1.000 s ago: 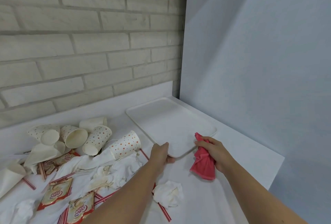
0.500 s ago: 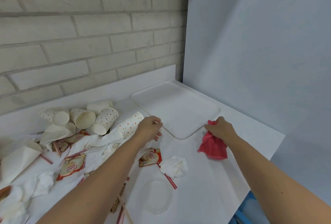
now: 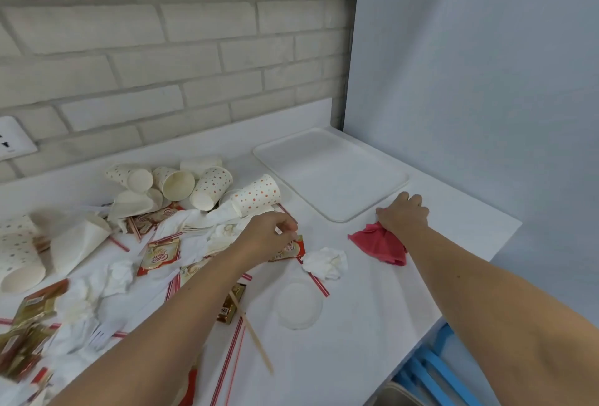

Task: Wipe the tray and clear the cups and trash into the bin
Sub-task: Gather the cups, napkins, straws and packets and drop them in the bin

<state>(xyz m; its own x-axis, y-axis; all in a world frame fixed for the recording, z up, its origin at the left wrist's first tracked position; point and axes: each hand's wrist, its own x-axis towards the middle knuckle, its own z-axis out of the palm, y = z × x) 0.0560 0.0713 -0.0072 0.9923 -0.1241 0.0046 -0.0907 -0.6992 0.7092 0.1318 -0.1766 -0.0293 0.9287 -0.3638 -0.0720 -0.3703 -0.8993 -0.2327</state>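
Against the back right corner of the white counter (image 3: 372, 324), a white tray (image 3: 330, 172) lies flat with nothing on it, its long side beside the pale blue side wall (image 3: 470, 81). My right hand (image 3: 403, 214) rests on the counter just off the tray's near corner. Its fingers are curled round a bunched red cloth (image 3: 379, 245), which trails toward me from under my palm.

My left hand (image 3: 269, 232) is to the left of that, knuckles up, with the fingers bent down over a red sachet (image 3: 293, 251). I cannot tell whether they have hold of it. A crumpled tissue (image 3: 325, 263) sits just right of the sachet, on a red-striped straw (image 3: 319, 282). A clear round lid (image 3: 299, 306) lies nearer to me, and a wooden stirrer (image 3: 256, 344) lies left of it.

Beyond my left hand, a dotted paper cup (image 3: 256, 195) lies on its side near the tray's left edge. More tipped cups (image 3: 194, 182) cluster behind it by the brick wall (image 3: 162, 49). Sachets, tissues and flattened cups litter the counter's left half. A blue slatted frame (image 3: 434, 370) shows below the counter's right edge.
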